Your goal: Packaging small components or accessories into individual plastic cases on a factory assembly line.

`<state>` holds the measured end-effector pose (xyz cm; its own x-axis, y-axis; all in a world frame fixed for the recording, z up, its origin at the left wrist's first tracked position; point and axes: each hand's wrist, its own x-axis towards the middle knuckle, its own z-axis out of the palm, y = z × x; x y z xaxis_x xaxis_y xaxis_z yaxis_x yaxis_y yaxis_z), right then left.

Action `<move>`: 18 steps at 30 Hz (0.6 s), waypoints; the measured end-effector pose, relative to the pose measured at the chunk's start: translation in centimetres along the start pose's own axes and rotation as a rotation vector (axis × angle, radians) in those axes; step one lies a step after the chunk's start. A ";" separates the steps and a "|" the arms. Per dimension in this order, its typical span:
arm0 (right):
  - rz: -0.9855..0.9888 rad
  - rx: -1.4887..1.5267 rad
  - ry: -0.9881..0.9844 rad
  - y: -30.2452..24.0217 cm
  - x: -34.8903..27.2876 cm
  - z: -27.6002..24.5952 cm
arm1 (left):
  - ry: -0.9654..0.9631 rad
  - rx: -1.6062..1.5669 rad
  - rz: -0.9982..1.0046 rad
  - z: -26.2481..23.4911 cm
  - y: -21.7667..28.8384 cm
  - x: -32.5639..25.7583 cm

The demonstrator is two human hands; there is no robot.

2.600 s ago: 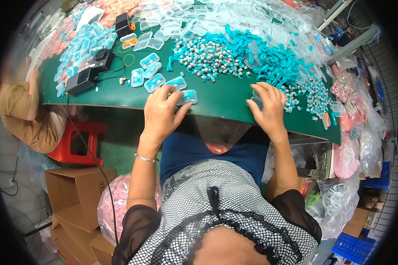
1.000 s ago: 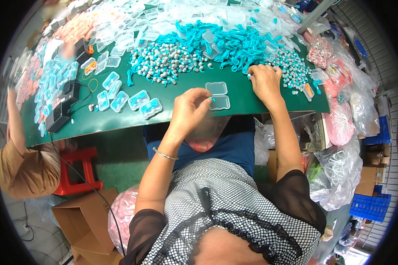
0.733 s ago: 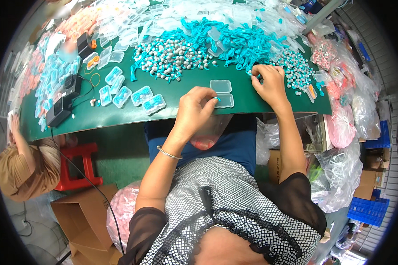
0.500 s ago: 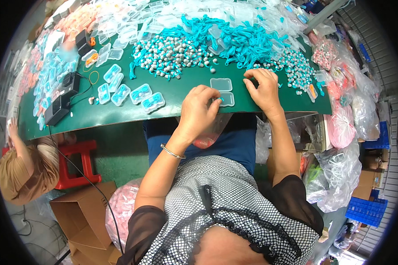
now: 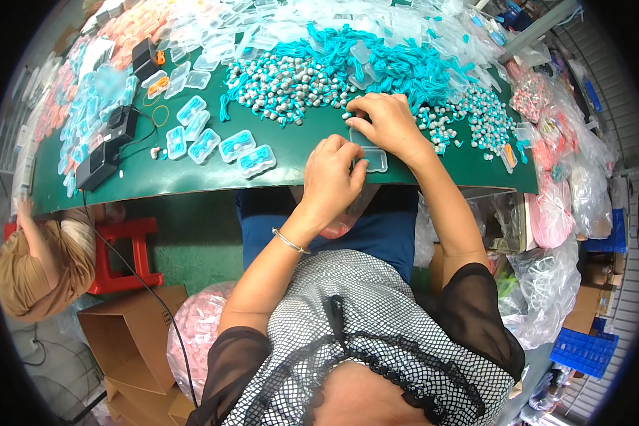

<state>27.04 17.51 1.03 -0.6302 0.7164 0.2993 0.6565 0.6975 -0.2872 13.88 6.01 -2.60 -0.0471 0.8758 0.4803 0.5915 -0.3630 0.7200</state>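
My left hand rests on the green table, its fingertips on a small clear plastic case that lies open near the front edge. My right hand is just beyond the case, fingers curled and pinched at the edge of a heap of small grey-and-teal earplugs. What the right fingers pinch is too small to make out. A tangle of teal cords lies behind the heap.
Several filled clear cases lie in a row to the left. Black boxes with cables sit at far left. Empty clear cases pile at the back. Bags of pink items hang right. Another person crouches lower left by a red stool.
My head has shifted, so the table sits differently in view. My left hand moved right onto the clear case. My right hand stayed at the earplug heap, fingers now pinched.
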 end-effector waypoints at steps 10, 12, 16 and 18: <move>0.046 0.157 0.106 0.5 -1.0 -0.2 | -0.038 0.030 0.070 -0.5 0.2 -0.1; -0.045 0.186 0.150 0.4 -2.4 -2.0 | -0.089 0.013 0.060 -0.9 0.0 -0.2; -0.128 0.187 0.066 0.0 -6.6 -3.6 | -0.114 0.051 0.082 -0.7 -0.4 -0.2; -0.154 0.143 0.045 -0.5 -7.2 -3.1 | -0.093 0.047 0.096 -0.8 -0.4 -0.1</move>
<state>32.53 12.01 1.85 -0.6975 0.6017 0.3892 0.4861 0.7963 -0.3599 13.03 5.86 -2.57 0.0849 0.8645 0.4954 0.6265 -0.4329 0.6481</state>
